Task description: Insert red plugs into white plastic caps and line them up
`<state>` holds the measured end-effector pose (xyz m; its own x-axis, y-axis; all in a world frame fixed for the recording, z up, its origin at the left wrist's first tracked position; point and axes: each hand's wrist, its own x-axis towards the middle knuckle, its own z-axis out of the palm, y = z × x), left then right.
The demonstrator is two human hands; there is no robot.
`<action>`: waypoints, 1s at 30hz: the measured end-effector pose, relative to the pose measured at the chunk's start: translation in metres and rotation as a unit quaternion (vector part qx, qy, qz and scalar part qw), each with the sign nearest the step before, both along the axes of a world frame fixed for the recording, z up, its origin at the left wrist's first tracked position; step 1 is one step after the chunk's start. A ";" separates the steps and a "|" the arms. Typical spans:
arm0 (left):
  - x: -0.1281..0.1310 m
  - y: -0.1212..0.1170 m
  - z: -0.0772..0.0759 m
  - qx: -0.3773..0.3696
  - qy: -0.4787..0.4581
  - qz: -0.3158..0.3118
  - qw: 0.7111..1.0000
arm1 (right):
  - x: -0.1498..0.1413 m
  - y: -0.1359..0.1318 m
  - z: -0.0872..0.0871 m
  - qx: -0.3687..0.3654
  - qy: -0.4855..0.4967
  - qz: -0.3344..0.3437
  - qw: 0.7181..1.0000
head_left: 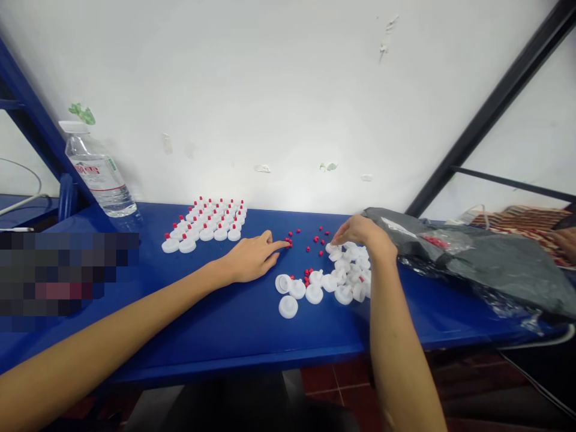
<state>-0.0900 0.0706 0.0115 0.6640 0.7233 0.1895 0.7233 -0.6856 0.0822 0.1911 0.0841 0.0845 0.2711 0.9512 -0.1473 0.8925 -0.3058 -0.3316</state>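
Observation:
My left hand [254,258] lies low over the blue table with its index finger stretched out, the tip touching small red caps [288,243]. Its other fingers are apart and hold nothing that I can see. My right hand [363,233] bends down at the wrist, fingertips pinched at a white plastic lid [332,248] on the edge of a loose pile of white lids [344,294]. More red caps [316,239] lie scattered between the hands. To the left, white lids with red caps on their tips [206,232] stand upright in rows.
A clear water bottle [101,174] stands at the back left of the blue table [216,330]. Dark plastic bags [472,258] cover its right end, with red pieces [435,242] in one. A white wall rises behind. Part of another person's hand [564,241] shows far right.

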 end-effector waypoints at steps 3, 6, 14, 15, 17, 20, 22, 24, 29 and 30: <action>-0.002 0.000 -0.001 -0.004 -0.031 -0.005 0.999 | -0.004 0.000 0.000 0.060 0.029 0.022 0.998; -0.003 0.000 -0.003 -0.004 -0.059 -0.013 0.998 | -0.008 0.003 -0.002 0.110 0.073 0.088 0.987; -0.002 -0.002 -0.004 -0.012 -0.121 -0.039 0.992 | -0.040 0.010 -0.013 0.148 0.222 0.257 0.929; -0.002 -0.002 -0.003 -0.016 -0.141 -0.041 0.989 | -0.043 0.009 -0.014 0.141 0.233 0.262 0.926; -0.003 -0.003 -0.002 -0.034 -0.191 -0.030 0.980 | -0.047 0.008 -0.016 0.117 0.258 0.266 0.921; -0.003 -0.005 0.002 -0.092 -0.274 0.009 0.957 | -0.049 0.006 -0.017 0.069 0.298 0.291 0.907; -0.004 -0.007 0.005 -0.132 -0.326 0.024 0.936 | -0.050 0.007 -0.017 0.050 0.298 0.332 0.894; -0.004 -0.009 0.008 -0.161 -0.369 0.029 0.915 | -0.053 0.007 -0.017 0.049 0.276 0.373 0.885; -0.005 -0.007 0.007 -0.221 -0.453 0.054 0.862 | -0.063 0.006 -0.019 0.070 0.249 0.379 0.889; -0.006 -0.005 0.006 -0.231 -0.466 0.057 0.852 | -0.066 0.005 -0.019 0.066 0.253 0.377 0.889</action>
